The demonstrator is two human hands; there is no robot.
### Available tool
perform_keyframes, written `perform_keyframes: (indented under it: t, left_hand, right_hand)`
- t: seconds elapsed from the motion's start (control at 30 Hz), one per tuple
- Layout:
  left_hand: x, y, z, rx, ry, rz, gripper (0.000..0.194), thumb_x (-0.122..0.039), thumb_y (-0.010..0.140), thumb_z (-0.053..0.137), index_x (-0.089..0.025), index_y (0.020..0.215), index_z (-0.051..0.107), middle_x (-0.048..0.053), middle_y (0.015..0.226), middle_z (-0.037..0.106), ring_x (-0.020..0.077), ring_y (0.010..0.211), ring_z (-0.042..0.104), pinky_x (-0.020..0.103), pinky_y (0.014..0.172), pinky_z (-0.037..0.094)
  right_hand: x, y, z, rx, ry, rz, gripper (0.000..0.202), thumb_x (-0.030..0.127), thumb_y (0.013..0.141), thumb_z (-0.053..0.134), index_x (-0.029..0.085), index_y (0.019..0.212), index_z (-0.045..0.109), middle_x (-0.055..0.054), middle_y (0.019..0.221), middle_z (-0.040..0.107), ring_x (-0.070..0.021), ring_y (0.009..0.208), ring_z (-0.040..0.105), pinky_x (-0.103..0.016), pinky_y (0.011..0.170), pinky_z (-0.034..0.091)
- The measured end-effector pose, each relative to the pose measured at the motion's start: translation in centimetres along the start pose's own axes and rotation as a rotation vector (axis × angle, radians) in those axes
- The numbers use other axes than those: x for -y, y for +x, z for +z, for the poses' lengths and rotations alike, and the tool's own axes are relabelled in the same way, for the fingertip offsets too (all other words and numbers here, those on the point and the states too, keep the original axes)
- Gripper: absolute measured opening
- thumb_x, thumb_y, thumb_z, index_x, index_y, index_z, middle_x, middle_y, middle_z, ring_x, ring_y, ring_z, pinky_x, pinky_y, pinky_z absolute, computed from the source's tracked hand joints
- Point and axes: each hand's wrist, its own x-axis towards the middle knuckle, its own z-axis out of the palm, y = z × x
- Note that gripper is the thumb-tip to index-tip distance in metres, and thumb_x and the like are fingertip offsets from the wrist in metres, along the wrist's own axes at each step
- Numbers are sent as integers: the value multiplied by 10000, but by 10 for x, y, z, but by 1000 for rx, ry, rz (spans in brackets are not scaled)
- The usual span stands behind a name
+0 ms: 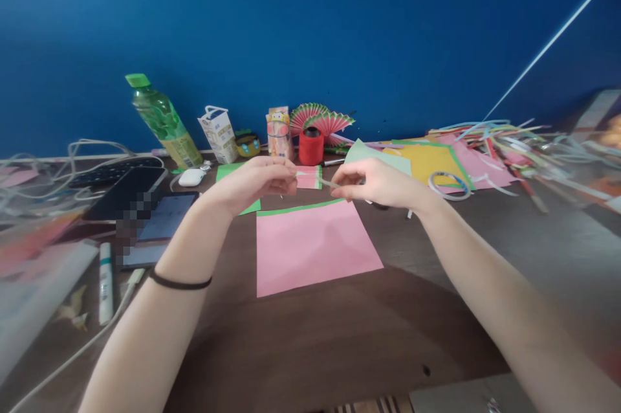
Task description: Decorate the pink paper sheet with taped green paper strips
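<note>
**Inspector:** Item in hand: a thin pale strip (324, 182), held above the tabletop (339, 335) just beyond the far edge of the pink sheet (313, 246). The left hand (257, 183) is closed, pinching one end between thumb and fingertips; the right hand (376, 181) is pinched on the other end. The strip runs between them, slightly slack. Whether it is paper or tape cannot be told.

**Clerk:** Advice on handling?

**Inspector:** In my judgement, keep both pinches right at the ends, hold the strip level and lightly taut, and keep it clear of the small pink-and-green folded piece (309, 177) lying just behind it, so nothing snags or creases.

**Clerk:** Counts, working outward?

**Inspector:** One strip held. One pink sheet with a green edge showing along its far side. One small folded piece. One roll of tape (449, 185) by the right wrist. Two pleated paper fans (321, 119) against the blue wall. One red cup (311, 146). One green bottle (162, 118), tilted. One small carton (218, 133). One white marker (105, 282) at the left. One black band on the left wrist. The offcut strips (504, 141) at the far right are too tangled to count.
</note>
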Motion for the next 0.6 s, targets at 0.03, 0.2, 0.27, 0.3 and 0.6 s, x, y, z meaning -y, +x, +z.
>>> perform_keyframes:
  t: [0.03, 0.2, 0.27, 0.3, 0.6]
  left_hand:
    - [0, 0, -3, -25, -21, 5, 108, -250, 699, 565, -165, 632, 560, 1, 612, 596, 111, 635, 559, 259, 693, 449]
    - [1, -1, -21, -121, 32, -4, 118, -281, 702, 564, -179, 643, 552, -13, 609, 582, 107, 620, 561, 250, 685, 456]
    - [3, -2, -28, -129, 177, -43, 145, -320, 689, 583, -181, 657, 558, -7, 649, 609, 119, 664, 578, 247, 707, 454]
    - [4, -3, -31, -127, 256, -72, 157, -338, 683, 586, -183, 669, 561, -4, 669, 625, 128, 685, 585, 246, 710, 452]
    - [10, -3, -47, 30, 715, -216, 222, -419, 667, 577, -203, 713, 602, -5, 719, 663, 152, 700, 584, 205, 561, 374]
  right_hand:
    - [-3, 0, -3, 18, 4, 15, 261, 420, 733, 594, 166, 790, 616, -9, 682, 612, -132, 641, 557, -249, 579, 372]
    - [-21, 3, -13, 150, 70, 84, 237, 371, 734, 595, 158, 834, 621, -25, 735, 635, -148, 692, 597, -260, 622, 417]
    - [-27, 5, -14, 202, 106, 117, 245, 347, 730, 603, 153, 878, 627, -34, 759, 640, -149, 715, 601, -262, 638, 430]
    - [-30, 5, -14, 230, 125, 136, 257, 339, 724, 611, 150, 897, 628, -38, 771, 641, -148, 721, 600, -262, 642, 435]
    - [-56, 13, -6, 196, 185, 241, 249, 347, 746, 590, 122, 848, 619, 1, 605, 560, -96, 565, 527, -231, 554, 426]
